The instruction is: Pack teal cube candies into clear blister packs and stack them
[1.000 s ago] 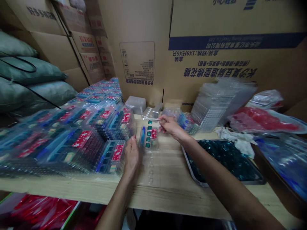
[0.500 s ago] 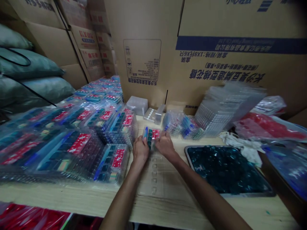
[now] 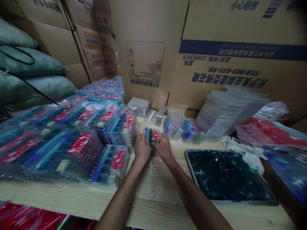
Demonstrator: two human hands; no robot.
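A clear plastic tray [image 3: 151,130] stands between my hands, filled with a blue stick-like item, dark green pieces and a red packet with white marks. My left hand [image 3: 142,149] grips its near left side, fingers bent along the edge. Closed at the near right side is my right hand [image 3: 164,148], its fingertips partly hidden behind the knuckles. Below my wrists an unfilled clear tray [image 3: 153,183] with a row of small hollows lies flat on the table. Left of it sits a filled tray [image 3: 110,164] with the same contents.
Tall stacks of filled trays [image 3: 72,150] cover the left side. A bin of dark green pieces [image 3: 227,175] is at right, near a white cloth [image 3: 247,150]. Behind stand nested clear trays [image 3: 223,111] and a large cardboard box [image 3: 148,28]. Plastic bags lie far right.
The view has shifted slightly, so most things sit a little lower. Both hands stay at the filled tray; my left fingers are a bit straighter along its side.
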